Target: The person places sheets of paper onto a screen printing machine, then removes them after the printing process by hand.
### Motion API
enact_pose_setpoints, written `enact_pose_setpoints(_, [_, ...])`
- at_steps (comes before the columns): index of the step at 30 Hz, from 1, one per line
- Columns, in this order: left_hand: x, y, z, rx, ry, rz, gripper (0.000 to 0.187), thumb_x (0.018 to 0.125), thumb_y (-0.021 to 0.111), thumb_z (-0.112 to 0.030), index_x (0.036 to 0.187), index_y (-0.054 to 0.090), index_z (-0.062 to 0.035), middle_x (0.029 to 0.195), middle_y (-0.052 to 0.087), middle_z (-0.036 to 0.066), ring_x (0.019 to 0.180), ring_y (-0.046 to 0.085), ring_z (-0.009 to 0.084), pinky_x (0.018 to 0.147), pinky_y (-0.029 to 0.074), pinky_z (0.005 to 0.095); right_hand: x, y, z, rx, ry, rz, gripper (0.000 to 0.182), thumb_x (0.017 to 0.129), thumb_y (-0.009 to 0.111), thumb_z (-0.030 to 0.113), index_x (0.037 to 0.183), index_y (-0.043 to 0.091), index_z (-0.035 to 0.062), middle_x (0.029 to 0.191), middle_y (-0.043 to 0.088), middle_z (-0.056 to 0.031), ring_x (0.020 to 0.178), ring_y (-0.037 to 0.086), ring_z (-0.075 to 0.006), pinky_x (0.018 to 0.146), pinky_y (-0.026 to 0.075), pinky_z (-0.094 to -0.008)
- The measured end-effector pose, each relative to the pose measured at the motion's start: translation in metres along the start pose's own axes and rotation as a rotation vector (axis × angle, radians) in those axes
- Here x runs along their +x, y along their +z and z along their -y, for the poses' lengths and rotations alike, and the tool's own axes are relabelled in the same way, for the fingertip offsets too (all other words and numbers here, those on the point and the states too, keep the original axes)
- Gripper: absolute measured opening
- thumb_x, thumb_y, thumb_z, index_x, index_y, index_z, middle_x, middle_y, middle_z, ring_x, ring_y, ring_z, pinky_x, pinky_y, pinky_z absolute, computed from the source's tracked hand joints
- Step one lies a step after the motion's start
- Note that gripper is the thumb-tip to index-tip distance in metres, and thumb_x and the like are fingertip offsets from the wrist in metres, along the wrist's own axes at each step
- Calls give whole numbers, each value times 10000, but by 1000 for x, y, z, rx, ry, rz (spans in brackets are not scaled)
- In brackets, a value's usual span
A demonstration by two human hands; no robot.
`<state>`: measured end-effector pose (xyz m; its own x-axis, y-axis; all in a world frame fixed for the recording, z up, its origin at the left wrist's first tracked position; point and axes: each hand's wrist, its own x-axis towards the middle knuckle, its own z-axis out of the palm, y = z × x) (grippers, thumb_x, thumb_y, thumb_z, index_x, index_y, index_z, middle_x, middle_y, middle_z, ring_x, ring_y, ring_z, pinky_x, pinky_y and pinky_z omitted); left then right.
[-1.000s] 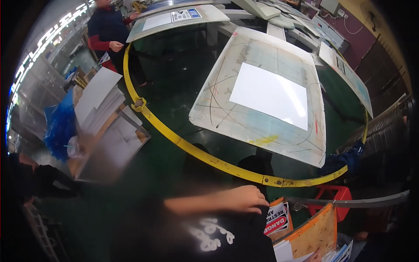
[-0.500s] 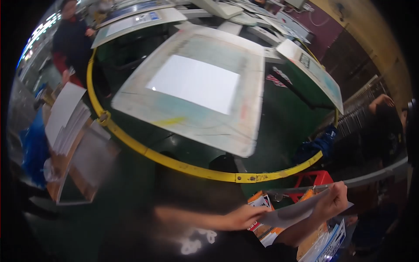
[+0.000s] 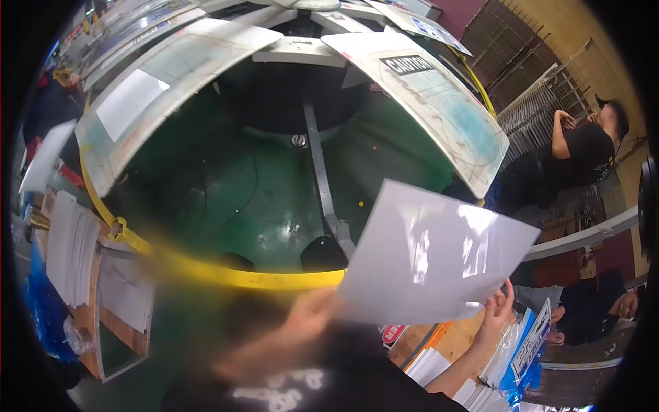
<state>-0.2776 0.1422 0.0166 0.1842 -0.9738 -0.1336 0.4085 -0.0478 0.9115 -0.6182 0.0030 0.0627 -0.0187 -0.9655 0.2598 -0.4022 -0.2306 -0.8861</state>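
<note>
A glossy white sheet (image 3: 432, 257) is held up at a tilt in front of me, with light reflecting off its face. At its lower left corner my left hand (image 3: 314, 310) is closed on the edge, partly blurred and with the fingertips hidden. My right hand (image 3: 495, 312) grips the lower right edge, its fingers bent around the border. Beyond the sheet, a pale flat board (image 3: 473, 130) bears a printed CAUTION panel (image 3: 410, 64). Another such board (image 3: 199, 58) at the left carries a white sheet (image 3: 130, 103).
A curved yellow rail (image 3: 254, 279) runs between me and the boards. Stacked white sheets (image 3: 72, 247) stand at left by a wooden box (image 3: 123, 329). Printed signs (image 3: 528, 347) and papers lie below my right hand. Two people are at the right, one standing by a rack (image 3: 532, 130).
The boards have turned: the one with the white sheet moved left, and the CAUTION board swung nearer. My hands raised their sheet and tipped its face into view.
</note>
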Motion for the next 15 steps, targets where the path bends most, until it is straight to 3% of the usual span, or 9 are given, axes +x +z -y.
enact_pose_setpoints(2, [17,-5,25,34,-6,-158,250,924,488,-52,1162,524,14,984,623,38,848,569,83,762,458,234,13,1,-16,96,-14,179,861,804,660,449,1442,219,74,1119,538,-72,1085,499,-192,971,352,-338])
enact_pose_setpoints(3, [13,-16,34,52,-1,-234,277,927,484,-45,1195,498,22,1021,621,44,880,574,84,787,453,231,5,14,-23,160,-23,157,887,791,680,434,1445,205,71,1130,530,-67,1074,501,-182,956,361,-322])
enact_pose_setpoints(4, [20,-19,22,54,-20,-186,336,927,470,-26,1254,418,31,1079,614,72,940,571,84,818,441,223,10,28,-25,226,-28,139,913,777,701,420,1448,191,68,1141,521,-61,1064,503,-171,941,370,-305])
enact_pose_setpoints(7, [18,-22,5,-77,55,-220,368,931,454,-23,1284,366,28,1069,615,84,959,561,80,826,438,225,16,64,-23,223,-82,105,812,774,728,274,1392,276,1,1166,514,-87,1066,503,-172,943,380,-310])
enact_pose_setpoints(9, [21,-25,-3,-38,49,-312,372,934,441,-26,1287,341,37,1068,614,97,989,553,85,863,419,225,22,82,-35,231,26,52,702,789,713,187,1343,338,-24,1166,514,-105,1068,505,-177,945,383,-309])
enact_pose_setpoints(10, [25,-26,-5,-77,90,-353,364,934,442,-28,1278,348,42,1072,613,98,993,552,86,873,414,226,30,87,-49,253,79,0,561,810,659,70,1285,377,-32,1138,524,-121,1060,507,-175,932,389,-296])
enact_pose_setpoints(11, [27,-29,-6,-116,131,-394,355,933,444,-29,1269,356,47,1075,611,98,998,552,88,883,408,227,35,88,-59,266,96,4,552,819,647,66,1288,373,-33,1128,528,-117,1056,507,-173,928,391,-294])
enact_pose_setpoints(12, [30,-36,-3,-142,148,-431,393,914,446,2,1294,362,57,1199,556,152,1125,508,171,953,383,282,44,96,-60,279,114,11,542,829,635,62,1290,368,-33,1117,532,-113,1053,508,-171,925,393,-292])
enact_pose_setpoints(15, [44,-60,-7,127,354,-441,447,916,461,-19,1334,334,74,1285,485,181,1193,464,204,993,351,296,67,137,-32,269,6,84,485,863,605,83,1286,389,-14,1163,536,-110,1031,527,-164,899,406,-279])
